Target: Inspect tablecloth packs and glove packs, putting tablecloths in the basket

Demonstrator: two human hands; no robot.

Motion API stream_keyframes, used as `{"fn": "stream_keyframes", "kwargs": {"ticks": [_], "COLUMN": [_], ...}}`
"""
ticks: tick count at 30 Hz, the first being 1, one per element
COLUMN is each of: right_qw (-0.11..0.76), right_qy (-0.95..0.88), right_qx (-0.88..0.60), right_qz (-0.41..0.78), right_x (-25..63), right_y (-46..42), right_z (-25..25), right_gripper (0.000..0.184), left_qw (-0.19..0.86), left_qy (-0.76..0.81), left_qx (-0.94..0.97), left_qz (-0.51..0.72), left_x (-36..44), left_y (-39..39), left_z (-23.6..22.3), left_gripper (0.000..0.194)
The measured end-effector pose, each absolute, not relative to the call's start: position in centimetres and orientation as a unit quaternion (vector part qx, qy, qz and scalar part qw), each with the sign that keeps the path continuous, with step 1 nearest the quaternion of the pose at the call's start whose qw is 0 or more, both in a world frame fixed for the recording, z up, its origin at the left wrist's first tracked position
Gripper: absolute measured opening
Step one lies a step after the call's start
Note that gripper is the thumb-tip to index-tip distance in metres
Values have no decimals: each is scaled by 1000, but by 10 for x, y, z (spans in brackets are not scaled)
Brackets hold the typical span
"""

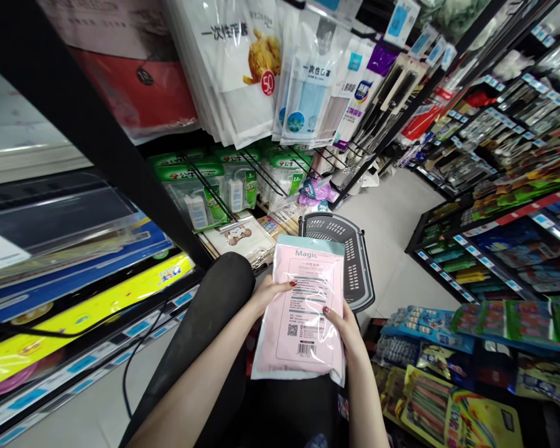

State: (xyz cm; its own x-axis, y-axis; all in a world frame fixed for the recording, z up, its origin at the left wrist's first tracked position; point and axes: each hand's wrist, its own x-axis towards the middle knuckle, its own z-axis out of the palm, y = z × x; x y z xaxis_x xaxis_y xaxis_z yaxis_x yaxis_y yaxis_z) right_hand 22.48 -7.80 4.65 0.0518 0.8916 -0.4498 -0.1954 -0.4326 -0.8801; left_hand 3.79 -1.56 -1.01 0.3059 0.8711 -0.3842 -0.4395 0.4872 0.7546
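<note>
A flat pink plastic packet (310,311) marked "Magic" is held in front of me above my lap, its printed back with a barcode facing up. My left hand (268,295) grips its left edge, thumb lying across the print. On the right edge, my right hand (346,326) pinches the packet with the thumb on top. The other fingers of both hands are hidden beneath it. Just beyond the packet, a dark grey shopping basket (361,264) stands on the floor.
Hanging disposable-glove packs (247,81) and face-mask packs (308,87) fill the rack ahead. Green-topped packs (233,180) hang lower, beside bare metal hooks. A shelf with a yellow package (88,317) borders my left. Snack bags (448,398) line the right; tiled floor (392,211) runs between.
</note>
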Motion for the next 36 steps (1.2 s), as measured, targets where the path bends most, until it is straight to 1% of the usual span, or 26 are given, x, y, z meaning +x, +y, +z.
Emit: {"fn": "stream_keyframes", "kwargs": {"ticks": [3,8,25,32,34,36], "right_qw": [431,442,448,443,437,426], "right_qy": [-298,-302,-299,-304,-312,-330], "right_qx": [-573,-571,-565,-570,-588,-634], "right_qz": [630,623,625,622,605,555], "right_x": [226,226,227,224,224,227], "right_y": [-78,-78,-80,-80,-79,-78], "right_z": [48,44,38,40,40,44], "right_gripper": [51,52,50,49,47,44], "left_qw": [759,759,765,768,767,765], "left_qy": [405,409,401,391,396,408], "left_qx": [269,278,277,273,270,260], "left_qz": [432,424,422,428,427,425], "left_x": [38,37,38,38,38,39], "left_y": [-15,-15,-16,-16,-16,-15], "left_z": [-10,-8,-11,-11,-12,-13], "left_gripper": [48,48,42,44,44,40]}}
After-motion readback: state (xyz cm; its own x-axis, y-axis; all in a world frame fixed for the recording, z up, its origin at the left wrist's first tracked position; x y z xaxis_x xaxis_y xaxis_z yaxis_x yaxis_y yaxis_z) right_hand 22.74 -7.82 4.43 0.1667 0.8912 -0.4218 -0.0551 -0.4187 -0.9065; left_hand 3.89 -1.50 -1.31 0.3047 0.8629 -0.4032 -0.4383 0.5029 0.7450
